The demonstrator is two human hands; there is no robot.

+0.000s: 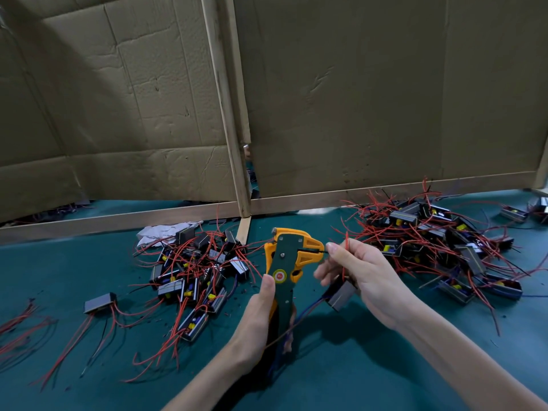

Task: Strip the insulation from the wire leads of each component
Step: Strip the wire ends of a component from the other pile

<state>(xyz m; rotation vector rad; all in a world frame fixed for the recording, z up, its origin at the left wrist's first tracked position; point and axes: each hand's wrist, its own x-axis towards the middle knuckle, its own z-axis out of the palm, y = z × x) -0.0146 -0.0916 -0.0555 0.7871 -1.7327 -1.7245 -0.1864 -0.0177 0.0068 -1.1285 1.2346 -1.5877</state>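
Surface: green mat [370,372] over the bench, dark crumbs scattered near the middle.
Background: cardboard wall [355,99] behind, framed by wooden strips [226,114].
Left hand: left hand [258,318] clenched round the handles of the wire stripper [289,262], thumb lying up along the body just under the red-yellow dial.
Wire stripper: orange and dark green, held upright above the mat, head pointing at the right hand. Cannot tell if the jaws bite.
Right hand: right hand [364,274] pinches a thin black lead [322,251] between thumb and forefinger, its end reaching into the stripper head. A red lead [346,250] sticks up past the fingers.
Component: grey-black held component [341,295] hangs under the right hand's fingers, off the mat, blue wire [308,307] trailing down-left.
Left pile: left pile [195,271] of components tangled in red leads, just left of the stripper.
Right pile: bigger right pile [439,235] behind the right hand, near the wall.
Stray: single component [99,302] left of the left pile, leads spread on the mat.
Loose wires: loose red wires [17,330] at the left edge.
Rag: white rag [166,229], crumpled, behind the left pile.
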